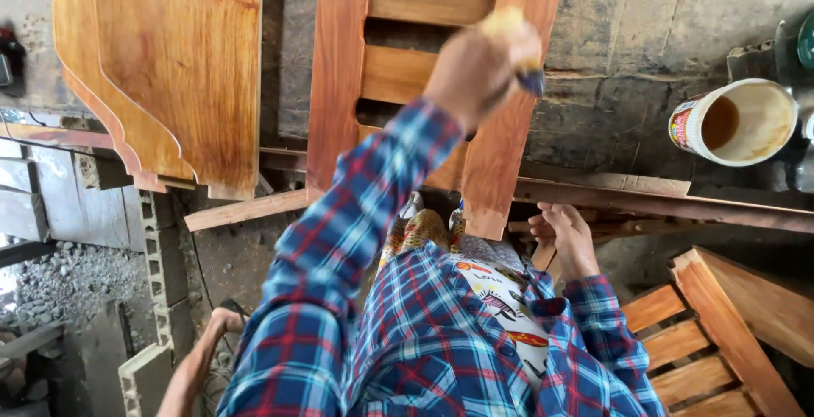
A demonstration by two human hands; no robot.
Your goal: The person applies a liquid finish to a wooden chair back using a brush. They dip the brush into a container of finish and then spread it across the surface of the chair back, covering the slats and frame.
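head view, looking down past a blue-and-red plaid shirt.

edges / room: slatted wooden frame (339, 69) stands upright against the grey wall (644, 27), two long stiles with cross slats between them; open gaps show between the slats. the right stile (500, 154) ends in a cut lower edge just above the person's lap. a shaped wooden panel (170, 61) with a curved, stepped left edge stands just beside the frame on its left, a narrow dark gap between them. a long timber rail (661, 201) runs level behind the frame's foot toward the right. open can (736, 122) of brown liquid lies tipped, mouth toward the camera, well right of the frame. another slatted piece (704, 341) lies at lower right. concrete blocks (161, 256) and rubble at lower left.

hands: left hand (479, 65) raised, arm stretched forward and up, fist closed around a brush (524, 73); only a pale top and a dark tip show, blurred. the fist sits over the upper part of the right stile. right hand (566, 235) low, near the stile's bottom end, fingers loosely curled, half open; whether it touches wood, cannot tell.
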